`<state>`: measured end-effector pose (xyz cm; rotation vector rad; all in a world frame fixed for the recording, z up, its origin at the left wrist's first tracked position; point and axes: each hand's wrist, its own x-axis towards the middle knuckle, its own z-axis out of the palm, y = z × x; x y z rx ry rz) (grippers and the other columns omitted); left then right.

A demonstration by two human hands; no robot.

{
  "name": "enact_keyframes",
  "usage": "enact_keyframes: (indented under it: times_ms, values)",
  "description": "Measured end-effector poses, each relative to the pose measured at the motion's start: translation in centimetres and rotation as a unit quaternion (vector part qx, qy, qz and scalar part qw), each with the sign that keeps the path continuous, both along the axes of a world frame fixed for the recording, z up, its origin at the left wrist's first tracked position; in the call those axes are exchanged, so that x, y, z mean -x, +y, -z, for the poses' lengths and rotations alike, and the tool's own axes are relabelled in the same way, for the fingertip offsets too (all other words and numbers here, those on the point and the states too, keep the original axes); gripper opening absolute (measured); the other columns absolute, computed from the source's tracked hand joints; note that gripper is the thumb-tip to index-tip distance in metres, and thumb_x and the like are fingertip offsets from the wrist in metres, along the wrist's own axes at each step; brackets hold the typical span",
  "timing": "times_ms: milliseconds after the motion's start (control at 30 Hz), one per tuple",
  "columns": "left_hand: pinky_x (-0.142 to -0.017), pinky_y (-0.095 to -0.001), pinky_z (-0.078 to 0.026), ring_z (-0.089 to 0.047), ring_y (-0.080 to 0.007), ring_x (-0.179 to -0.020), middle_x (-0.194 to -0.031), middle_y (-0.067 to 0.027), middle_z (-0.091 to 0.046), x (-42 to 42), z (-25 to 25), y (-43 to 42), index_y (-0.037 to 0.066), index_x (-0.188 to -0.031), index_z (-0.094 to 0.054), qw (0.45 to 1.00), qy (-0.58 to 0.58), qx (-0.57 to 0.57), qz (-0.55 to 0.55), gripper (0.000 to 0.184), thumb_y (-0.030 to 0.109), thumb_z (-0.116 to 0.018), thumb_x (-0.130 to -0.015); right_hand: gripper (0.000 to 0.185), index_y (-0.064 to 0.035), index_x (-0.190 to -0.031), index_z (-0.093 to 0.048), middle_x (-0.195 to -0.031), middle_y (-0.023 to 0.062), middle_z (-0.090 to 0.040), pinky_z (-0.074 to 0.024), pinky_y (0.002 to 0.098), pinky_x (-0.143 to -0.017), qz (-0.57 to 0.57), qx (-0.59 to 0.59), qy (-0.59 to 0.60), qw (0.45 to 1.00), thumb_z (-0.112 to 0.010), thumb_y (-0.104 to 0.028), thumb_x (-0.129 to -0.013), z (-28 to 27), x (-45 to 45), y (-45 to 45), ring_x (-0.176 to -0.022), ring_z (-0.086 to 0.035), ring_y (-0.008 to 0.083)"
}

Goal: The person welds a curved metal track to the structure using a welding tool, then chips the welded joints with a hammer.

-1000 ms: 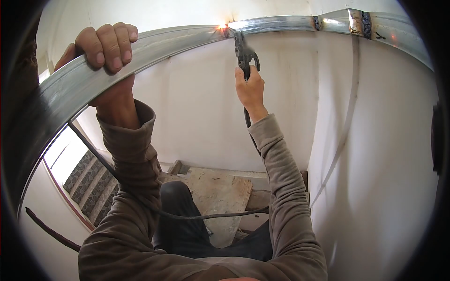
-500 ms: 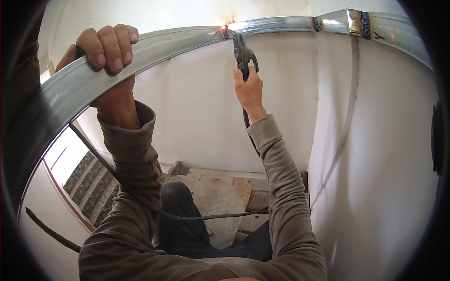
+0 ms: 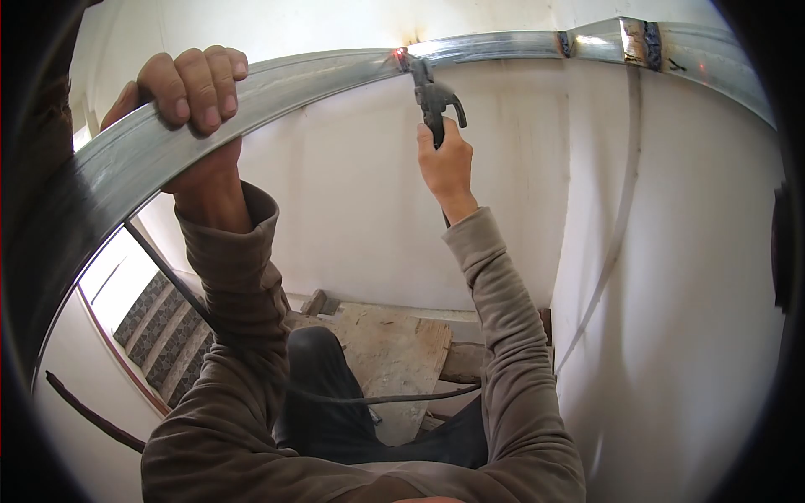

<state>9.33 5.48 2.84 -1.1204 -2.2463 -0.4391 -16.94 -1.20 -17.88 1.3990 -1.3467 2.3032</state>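
A long metal rail crosses the upper view, bowed by the wide lens. My left hand is closed over its left part, fingers hooked over the top edge. My right hand is wrapped around the handle of a black welding electrode holder, raised below the rail's middle. The holder's head is close to a joint that glows red, with a brownish scorch on the wall just above. Whether an electrode sits in the jaws I cannot make out.
Dark weld seams mark the rail further right. A black cable passes across my lap. Below lies a dusty wooden board. Patterned stairs show at lower left, and a white wall stands at right.
The electrode holder's head has tilted slightly left and lower, toward the glowing joint. The cable across my lap has shifted a little downward. My left hand stays on the rail.
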Motion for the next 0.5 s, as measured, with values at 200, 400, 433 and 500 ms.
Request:
enact_keyframes:
  times_ms: [200,400,433,500]
  values:
    - [-0.089,-0.0393,-0.043,-0.063,-0.021,-0.075,-0.073,-0.0066,-0.066,-0.13,0.28,0.44,0.015,-0.082,-0.062,0.999,-0.005,-0.031,-0.018,0.053,0.062,-0.044,-0.097,0.025,-0.0032,-0.106,-0.063,-0.08,0.0164,-0.07,-0.0537,0.0436,-0.067,0.207,0.025,0.079,0.975,-0.062,-0.026,-0.095,0.89,-0.28,-0.8,-0.073,-0.069,0.0344]
    - [-0.088,-0.039,-0.043,-0.063,-0.0209,-0.074,-0.071,-0.0061,-0.065,-0.32,0.37,0.23,0.014,-0.081,-0.062,0.999,0.008,-0.04,-0.014,0.052,0.06,-0.043,-0.098,0.029,-0.0017,-0.113,-0.062,-0.08,0.0139,-0.069,-0.0529,0.0404,-0.07,-0.038,0.014,-0.013,0.999,-0.063,-0.023,-0.094,0.26,-0.07,-0.24,-0.074,-0.068,0.0313]
    - [-0.088,-0.0389,-0.043,-0.063,-0.0209,-0.074,-0.071,-0.0061,-0.065,-0.32,0.43,0.32,0.014,-0.081,-0.062,0.999,0.008,-0.044,-0.014,0.053,0.06,-0.043,-0.098,0.029,-0.0026,-0.114,-0.062,-0.084,0.0152,-0.07,-0.0533,0.0421,-0.069,-0.013,0.008,0.002,1.0,-0.063,-0.024,-0.094,0.29,-0.23,-0.43,-0.076,-0.068,0.0327]
    - [-0.088,-0.0387,-0.043,-0.063,-0.0206,-0.074,-0.071,-0.006,-0.065,-0.35,0.5,0.34,0.015,-0.08,-0.061,0.999,0.01,-0.043,-0.015,0.053,0.06,-0.043,-0.098,0.031,-0.0043,-0.116,-0.061,-0.093,0.0178,-0.07,-0.0542,0.0456,-0.068,0.037,-0.002,0.034,0.999,-0.063,-0.025,-0.094,0.37,-0.48,-0.76,-0.08,-0.07,0.0354]
